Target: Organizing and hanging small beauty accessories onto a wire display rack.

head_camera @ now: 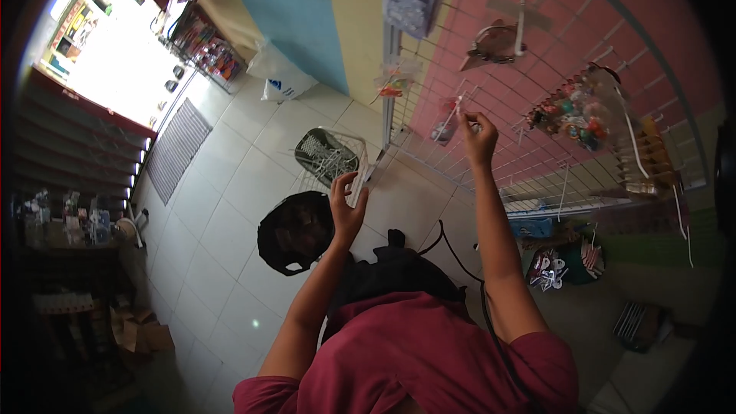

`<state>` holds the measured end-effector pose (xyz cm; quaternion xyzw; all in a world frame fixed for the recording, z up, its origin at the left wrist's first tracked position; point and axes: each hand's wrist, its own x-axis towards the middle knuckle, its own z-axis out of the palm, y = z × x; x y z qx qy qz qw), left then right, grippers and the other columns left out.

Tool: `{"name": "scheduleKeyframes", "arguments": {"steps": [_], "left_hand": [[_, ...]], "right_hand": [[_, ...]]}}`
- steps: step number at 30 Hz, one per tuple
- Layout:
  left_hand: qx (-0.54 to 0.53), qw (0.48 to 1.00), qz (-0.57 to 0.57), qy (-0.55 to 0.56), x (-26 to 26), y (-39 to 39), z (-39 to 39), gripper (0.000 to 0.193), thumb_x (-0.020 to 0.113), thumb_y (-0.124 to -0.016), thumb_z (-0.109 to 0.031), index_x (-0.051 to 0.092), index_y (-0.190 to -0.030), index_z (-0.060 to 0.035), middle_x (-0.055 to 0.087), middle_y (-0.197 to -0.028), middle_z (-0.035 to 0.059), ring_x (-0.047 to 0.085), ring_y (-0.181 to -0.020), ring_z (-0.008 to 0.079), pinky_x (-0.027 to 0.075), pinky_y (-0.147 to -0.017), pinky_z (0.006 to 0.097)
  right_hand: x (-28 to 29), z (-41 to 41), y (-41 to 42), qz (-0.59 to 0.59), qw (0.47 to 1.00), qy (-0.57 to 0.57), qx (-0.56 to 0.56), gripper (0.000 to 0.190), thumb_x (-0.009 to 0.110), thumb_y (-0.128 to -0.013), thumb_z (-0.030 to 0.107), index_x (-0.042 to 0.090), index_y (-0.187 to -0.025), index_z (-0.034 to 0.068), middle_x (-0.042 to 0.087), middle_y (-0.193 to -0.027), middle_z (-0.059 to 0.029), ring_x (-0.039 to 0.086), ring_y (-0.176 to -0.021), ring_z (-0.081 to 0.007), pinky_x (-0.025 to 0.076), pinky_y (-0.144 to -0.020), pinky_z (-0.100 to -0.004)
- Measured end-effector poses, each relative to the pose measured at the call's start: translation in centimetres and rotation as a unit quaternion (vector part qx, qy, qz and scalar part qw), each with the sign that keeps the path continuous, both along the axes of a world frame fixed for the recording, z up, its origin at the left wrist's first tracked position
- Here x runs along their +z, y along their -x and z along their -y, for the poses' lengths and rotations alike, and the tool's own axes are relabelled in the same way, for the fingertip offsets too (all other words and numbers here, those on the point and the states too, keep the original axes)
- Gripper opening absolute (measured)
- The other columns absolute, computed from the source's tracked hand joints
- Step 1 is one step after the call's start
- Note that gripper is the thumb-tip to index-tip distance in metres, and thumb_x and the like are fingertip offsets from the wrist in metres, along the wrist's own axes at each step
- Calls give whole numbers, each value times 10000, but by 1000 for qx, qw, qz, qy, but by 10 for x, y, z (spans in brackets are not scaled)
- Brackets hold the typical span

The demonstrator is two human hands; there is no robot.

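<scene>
My right hand (480, 133) is raised at the wire grid panel (428, 77), with thumb and forefinger pinched together. Its fingertips are at the front end of a white display hook, beside a small clear packet (444, 126) with red and grey contents. Whether the fingers grip the hook or the packet is too small to tell. Lower and to the left, my left hand (348, 213) is empty, fingers apart. Below it on the floor are a black plastic basket (270, 241) and a white wire basket (363, 152) around a dark container of loose white hooks (328, 155).
Strips of colourful trinkets (575, 109) and a hair claw clip (491, 43) hang on the grid. Bare white hooks (632, 132) project towards me. A black cable (454, 256) runs beside my body. A white plastic bag (279, 72) and a grey mat (179, 149) lie near the bright doorway.
</scene>
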<state>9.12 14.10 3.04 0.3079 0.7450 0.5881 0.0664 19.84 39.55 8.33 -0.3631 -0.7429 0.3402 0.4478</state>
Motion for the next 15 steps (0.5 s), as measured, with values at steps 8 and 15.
{"name": "scheduleKeyframes", "arguments": {"steps": [8,15], "left_hand": [[147,974,81,150,-79,74,116,189,531,-659,8,593,-834,-26,563,-843,113,566,-735,260,447,-651,325],[-78,794,196,571,-183,113,167,408,668,-580,-108,590,-974,-38,521,-1089,208,512,-1021,295,430,-828,377]], "right_hand": [[-9,-15,-10,-10,1000,-4,-6,168,637,-755,167,626,-827,16,615,-798,-44,556,-698,-118,430,-598,-251],[-18,60,-24,-12,997,64,-43,261,597,-784,110,510,-1011,15,514,-781,-23,468,-680,-93,393,-624,-219]]}}
